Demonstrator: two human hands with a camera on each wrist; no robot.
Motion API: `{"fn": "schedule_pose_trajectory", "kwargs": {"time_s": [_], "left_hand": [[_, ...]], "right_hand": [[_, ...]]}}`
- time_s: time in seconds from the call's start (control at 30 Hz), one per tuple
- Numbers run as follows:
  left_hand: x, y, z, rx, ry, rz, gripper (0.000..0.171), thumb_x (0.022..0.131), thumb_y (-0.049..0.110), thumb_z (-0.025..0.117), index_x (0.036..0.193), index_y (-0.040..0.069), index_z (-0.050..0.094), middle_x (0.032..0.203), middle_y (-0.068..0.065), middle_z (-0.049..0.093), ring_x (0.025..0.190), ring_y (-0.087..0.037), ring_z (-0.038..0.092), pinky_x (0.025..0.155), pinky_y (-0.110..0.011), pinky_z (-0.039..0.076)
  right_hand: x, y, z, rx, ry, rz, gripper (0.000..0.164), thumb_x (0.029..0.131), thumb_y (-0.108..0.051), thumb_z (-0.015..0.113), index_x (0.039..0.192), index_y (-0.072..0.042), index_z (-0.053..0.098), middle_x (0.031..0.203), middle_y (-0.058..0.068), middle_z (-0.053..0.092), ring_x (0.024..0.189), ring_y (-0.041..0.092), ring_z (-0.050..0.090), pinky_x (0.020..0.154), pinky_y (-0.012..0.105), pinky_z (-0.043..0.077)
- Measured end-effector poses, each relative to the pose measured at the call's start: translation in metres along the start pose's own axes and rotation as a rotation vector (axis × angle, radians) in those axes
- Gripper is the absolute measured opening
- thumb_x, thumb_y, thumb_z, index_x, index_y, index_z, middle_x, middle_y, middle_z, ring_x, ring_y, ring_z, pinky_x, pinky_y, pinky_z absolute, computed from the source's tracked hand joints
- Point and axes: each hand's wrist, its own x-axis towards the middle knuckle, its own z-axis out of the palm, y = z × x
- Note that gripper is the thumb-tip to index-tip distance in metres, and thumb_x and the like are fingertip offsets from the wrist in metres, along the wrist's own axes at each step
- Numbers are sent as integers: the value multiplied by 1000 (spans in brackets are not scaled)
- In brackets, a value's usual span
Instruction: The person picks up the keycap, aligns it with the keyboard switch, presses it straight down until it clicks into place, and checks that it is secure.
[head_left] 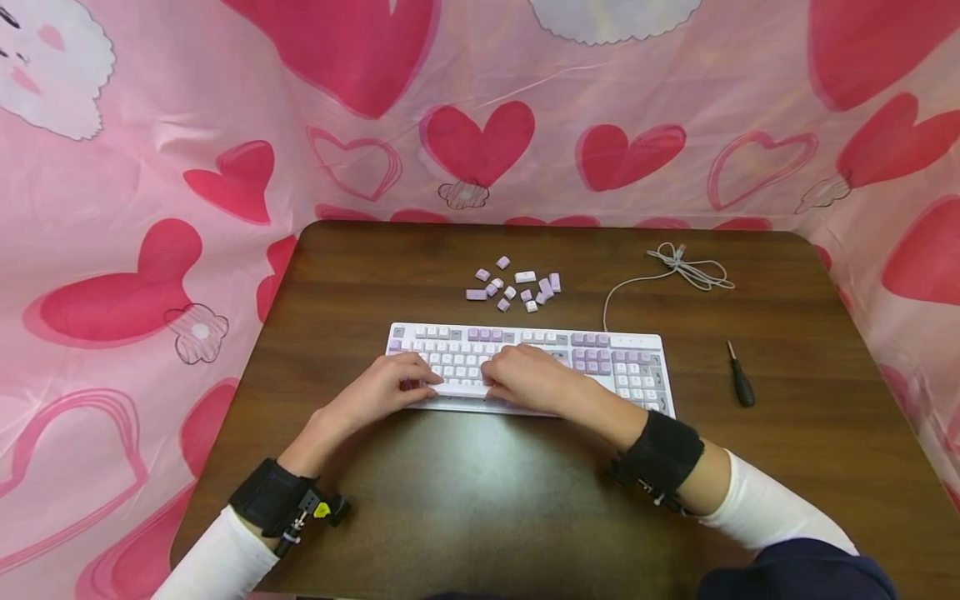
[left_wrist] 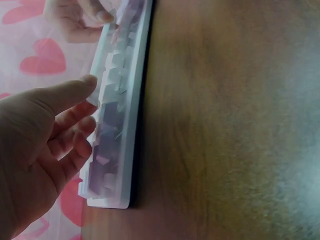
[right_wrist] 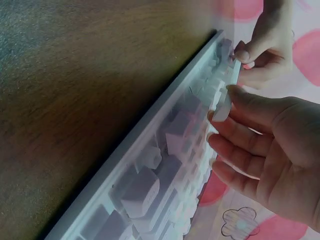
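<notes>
A white and lilac keyboard (head_left: 637, 342) lies on the table with its cable side away from me. Over its front rows, a long white spacebar keycap (head_left: 461, 389) spans the gap between the two hands. The left hand (head_left: 386, 383) pinches one end of it between thumb and fingers, as the left wrist view shows. My right hand (head_left: 528, 377) pinches the other end; in the right wrist view the keycap's end (right_wrist: 223, 108) shows between thumb and index finger. Bare switch spots show in the front row, and the hands cover part of the middle keys.
Several loose purple and white keycaps (head_left: 510, 292) lie behind the keyboard. A bundled white cable (head_left: 701, 271) runs from its back edge. To the right lies a screwdriver (head_left: 740, 383) with a black handle on the brown table (head_left: 810, 350). Pink heart-patterned cloth (head_left: 555, 100) hangs behind.
</notes>
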Motion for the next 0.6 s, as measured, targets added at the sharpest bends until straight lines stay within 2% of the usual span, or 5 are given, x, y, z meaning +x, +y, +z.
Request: {"fn": "schedule_pose_trajectory", "kwargs": {"time_s": [0.13,0.37,0.6], "left_hand": [[0,2,4,79,26,25,17,82,21,73,99,17,70,89,9,62,77,-7,52,69,-23,45],[-3,9,5,218,13,6,17,81,23,75,96,19,70,90,10,59,78,-4,48,69,-23,45],[-4,12,6,271,9,25,18,80,24,75,97,19,71,89,8,57,79,-5,47,68,-23,45]], "right_hand": [[0,-4,2,-82,-4,-12,17,83,-22,69,74,-16,56,70,-4,56,70,18,57,66,37,46],[1,-9,8,-142,-39,1,15,83,-27,68,80,-17,57,77,-3,58,77,19,56,70,35,45],[0,-10,11,-197,-33,-9,15,84,-29,67,88,-17,60,82,-2,61,83,19,57,72,35,44]]}}
